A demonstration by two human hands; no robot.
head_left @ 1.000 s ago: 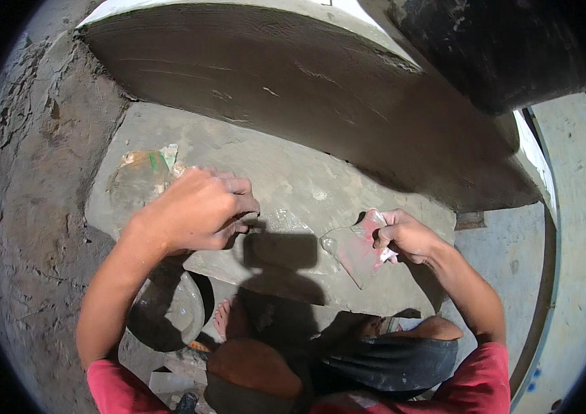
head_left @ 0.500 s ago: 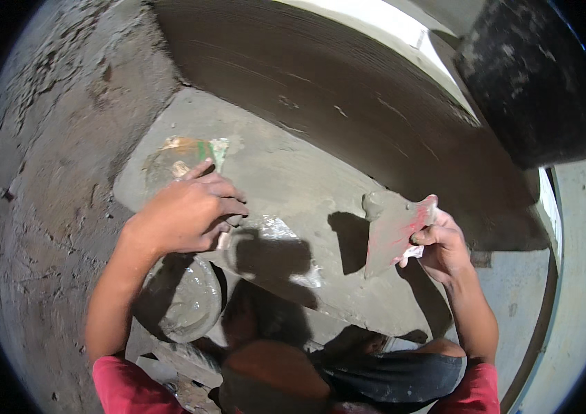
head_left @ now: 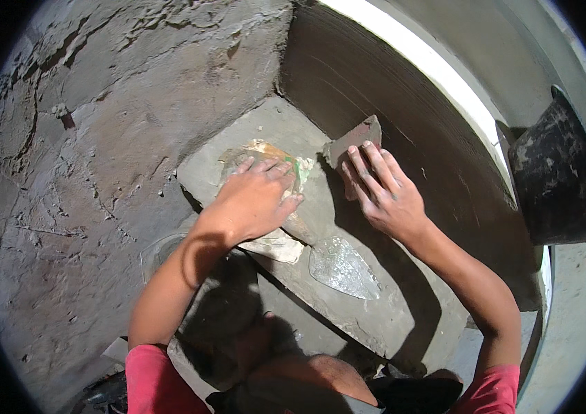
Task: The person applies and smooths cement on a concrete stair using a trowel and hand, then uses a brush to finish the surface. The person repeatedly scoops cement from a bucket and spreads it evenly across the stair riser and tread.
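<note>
My left hand rests with its fingers spread on a crumpled, cement-smeared bag on the grey slab. A trowel with a shiny, wet blade lies on the slab to the right of that hand; its handle is not clear. In my right hand is a flat, cement-coated scraper with some red showing. It is held at the dark, freshly plastered wall, near the inner corner. My fingers lie across its face; the thumb is hidden.
At the right stands a black bucket beside a pale ledge. The rough wall bounds the left side. A round bowl is partly hidden below my left forearm. My shadow falls over the slab's front edge.
My right hand has carried the scraper up to the dark wall. My left hand has come off the trowel and flattened on the bag. The view has shifted.
</note>
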